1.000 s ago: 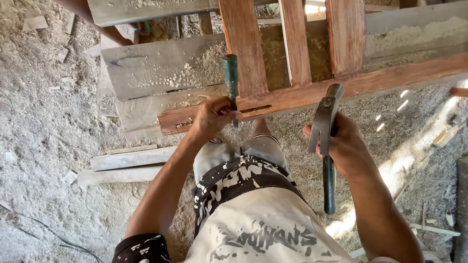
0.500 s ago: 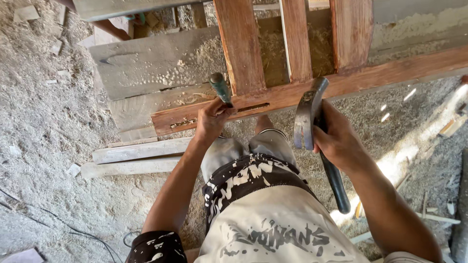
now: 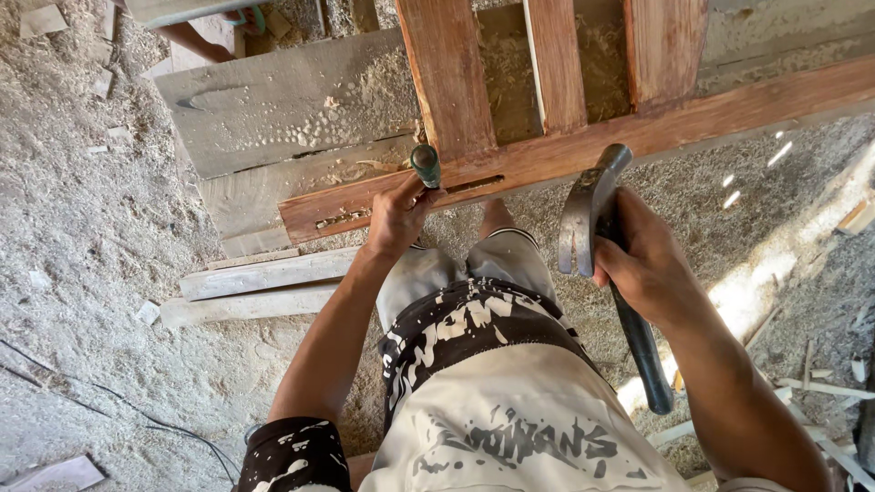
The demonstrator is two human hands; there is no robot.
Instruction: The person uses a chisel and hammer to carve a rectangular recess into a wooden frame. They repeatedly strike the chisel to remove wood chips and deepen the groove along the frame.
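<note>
The green-handled chisel (image 3: 426, 167) stands nearly upright on the reddish-brown wooden rail (image 3: 583, 150) of a slatted frame, its butt end facing the camera and its tip, hidden below the handle, set just at the left end of a narrow slot (image 3: 474, 183) cut in the rail's face. The left hand (image 3: 396, 217) wraps the lower handle with the fingers closed fully around it, thumb side up. A second ago the chisel lay more tilted against the wide upright slat (image 3: 448, 77); half a second ago it leaned to the left, and now it is stood straight on the slot's edge, which I judge to mean the tool is being positioned for a blow rather than prying. The right hand (image 3: 643, 264) has its fingers closed tightly on the dark handle of a steel claw hammer (image 3: 592, 214), gripped close under the head; the head has come up and nearer to the rail than in the earlier views, held beside and to the right of the chisel, well apart from its butt. Under the frame lie grey weathered planks (image 3: 273, 105) dusted with shavings, two pale loose boards (image 3: 260, 282) on the sawdust-covered floor (image 3: 82, 273), and a thin black cable (image 3: 118, 401).
</note>
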